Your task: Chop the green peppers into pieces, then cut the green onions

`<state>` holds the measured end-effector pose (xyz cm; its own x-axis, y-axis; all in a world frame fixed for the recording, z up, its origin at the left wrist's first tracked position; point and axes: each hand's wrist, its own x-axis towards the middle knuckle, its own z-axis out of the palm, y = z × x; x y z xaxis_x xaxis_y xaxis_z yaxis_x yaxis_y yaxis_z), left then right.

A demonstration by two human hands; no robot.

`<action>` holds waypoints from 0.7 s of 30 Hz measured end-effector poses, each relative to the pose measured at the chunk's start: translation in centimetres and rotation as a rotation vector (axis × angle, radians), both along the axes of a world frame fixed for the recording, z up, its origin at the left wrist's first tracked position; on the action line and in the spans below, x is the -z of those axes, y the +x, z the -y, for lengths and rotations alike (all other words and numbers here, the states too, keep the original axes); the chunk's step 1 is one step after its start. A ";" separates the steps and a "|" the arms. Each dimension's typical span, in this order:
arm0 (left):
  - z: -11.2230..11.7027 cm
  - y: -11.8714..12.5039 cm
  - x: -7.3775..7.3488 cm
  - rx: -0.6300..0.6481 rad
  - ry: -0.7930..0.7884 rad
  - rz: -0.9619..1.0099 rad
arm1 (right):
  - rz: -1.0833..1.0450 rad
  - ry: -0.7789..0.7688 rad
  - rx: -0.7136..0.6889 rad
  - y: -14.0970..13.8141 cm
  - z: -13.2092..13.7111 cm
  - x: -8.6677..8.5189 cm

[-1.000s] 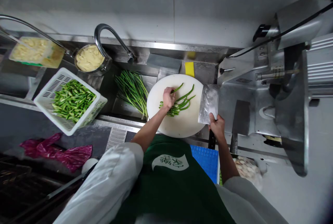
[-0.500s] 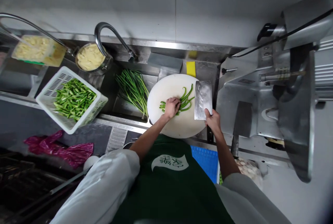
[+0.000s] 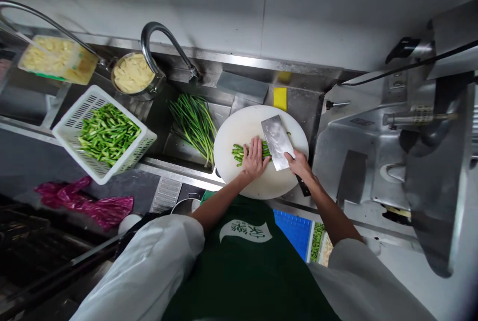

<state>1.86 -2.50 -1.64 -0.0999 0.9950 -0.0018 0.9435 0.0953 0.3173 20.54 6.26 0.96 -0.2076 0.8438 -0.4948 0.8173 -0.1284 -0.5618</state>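
Note:
On the round white cutting board (image 3: 228, 134) lies a small bunch of long green peppers (image 3: 236, 152). My left hand (image 3: 254, 159) lies flat over the peppers with its fingers stretched out and hides their middle. My right hand (image 3: 298, 162) is closed round the black handle of a cleaver (image 3: 277, 141). The broad blade is tilted over the right part of the bunch, close beside my left fingers, and covers most of the pepper ends there. One pepper tip shows past the blade's right edge.
Scallions (image 3: 194, 122) lie in the sink left of the board. Further left stand a white basket (image 3: 144, 148) of cut green peppers and a pot (image 3: 151, 91) of pale slices. A faucet (image 3: 170, 37) arches behind. A yellow sponge (image 3: 280, 98) sits behind the board; a slicing machine (image 3: 435, 171) stands right.
My left hand has gone from curled fingers to lying flat on the peppers. My right hand has brought the cleaver left and turned it over the bunch. The view has shifted slightly.

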 end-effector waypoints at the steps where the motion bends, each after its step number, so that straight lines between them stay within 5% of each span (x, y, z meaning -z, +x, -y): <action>1: -0.1 -0.1 0.1 0.005 -0.002 0.000 | 0.017 0.004 -0.014 0.3 0.4 0.1; 6: -0.3 -0.7 0.0 0.032 0.012 0.012 | 0.111 -0.017 -0.069 0.4 1.9 0.4; 11: -0.2 -0.9 0.1 0.038 0.013 0.020 | 0.221 0.071 -0.167 -2.6 2.4 0.0; 17: 0.1 -1.2 0.1 0.059 0.008 0.019 | 0.260 0.094 -0.098 -6.7 3.4 -1.1; 21: 1.5 -2.4 -0.9 0.133 -0.017 0.040 | 0.209 0.090 -0.107 -6.3 3.1 -1.9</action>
<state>-0.52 -4.03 -0.78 0.0335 0.9992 -0.0198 0.9347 -0.0243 0.3546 14.27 3.17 2.83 -0.1990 0.8654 -0.4598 0.9230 0.0079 -0.3847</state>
